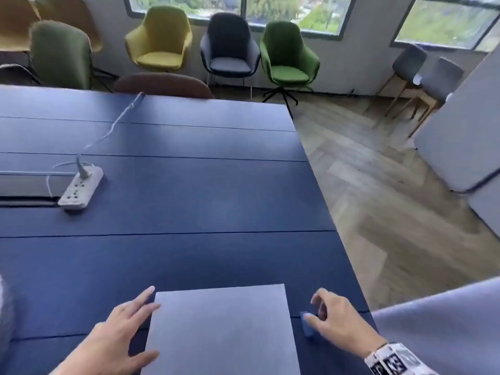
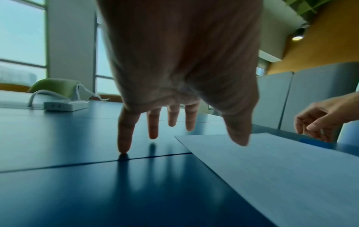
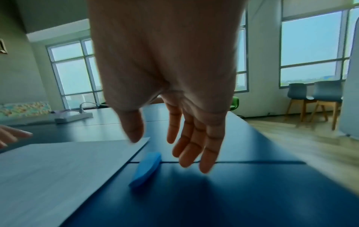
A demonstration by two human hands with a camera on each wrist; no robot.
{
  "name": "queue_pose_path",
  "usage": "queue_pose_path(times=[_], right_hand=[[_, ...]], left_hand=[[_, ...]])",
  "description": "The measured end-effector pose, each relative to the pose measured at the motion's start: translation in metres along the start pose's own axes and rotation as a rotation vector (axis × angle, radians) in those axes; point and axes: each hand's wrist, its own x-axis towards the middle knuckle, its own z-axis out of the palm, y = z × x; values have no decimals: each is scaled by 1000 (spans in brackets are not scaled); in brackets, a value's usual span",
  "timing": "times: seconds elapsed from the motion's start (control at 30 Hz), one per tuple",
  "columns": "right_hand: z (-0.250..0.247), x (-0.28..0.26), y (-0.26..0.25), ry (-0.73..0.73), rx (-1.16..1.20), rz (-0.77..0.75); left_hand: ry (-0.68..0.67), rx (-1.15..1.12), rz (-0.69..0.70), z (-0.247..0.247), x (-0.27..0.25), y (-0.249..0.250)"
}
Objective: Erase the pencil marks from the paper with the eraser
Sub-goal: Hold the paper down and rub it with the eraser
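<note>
A white sheet of paper lies flat at the near edge of the dark blue table. No pencil marks show on it in these blurred frames. A blue eraser lies on the table just right of the sheet. My right hand hovers over the eraser with loosely spread fingers, holding nothing. My left hand is open at the sheet's left edge. Its little finger touches the table and its thumb hangs over the paper.
A white power strip with a plugged-in cable sits on the table at the far left. The table's right edge drops to a wooden floor. Several chairs line the windowed wall, and a grey panel stands at the right.
</note>
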Motion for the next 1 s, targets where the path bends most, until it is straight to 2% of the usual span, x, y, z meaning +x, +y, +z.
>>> queue_pose_path(times=[0.03, 0.1, 0.13, 0.23, 0.43, 0.73, 0.87, 1.0], right_hand=[[9, 5, 4, -64, 13, 29], [16, 7, 5, -125, -12, 61], [18, 8, 8, -105, -10, 47], [28, 6, 19, -28, -6, 14], [39, 14, 27, 39, -95, -70], [38, 6, 16, 84, -111, -49], [35, -10, -13, 211, -3, -220], [58, -22, -50, 121, -13, -411]], left_hand=[[-75, -7, 11, -6, 6, 6], [-157, 42, -77, -11, 11, 15], [-150, 111, -70, -13, 11, 16], [-262, 174, -110, 2, 11, 18], [-237, 196, -121, 8, 8, 17], [-246, 193, -127, 11, 5, 17], [-224, 180, -140, 18, 5, 19], [-213, 196, -124, 23, -3, 28]])
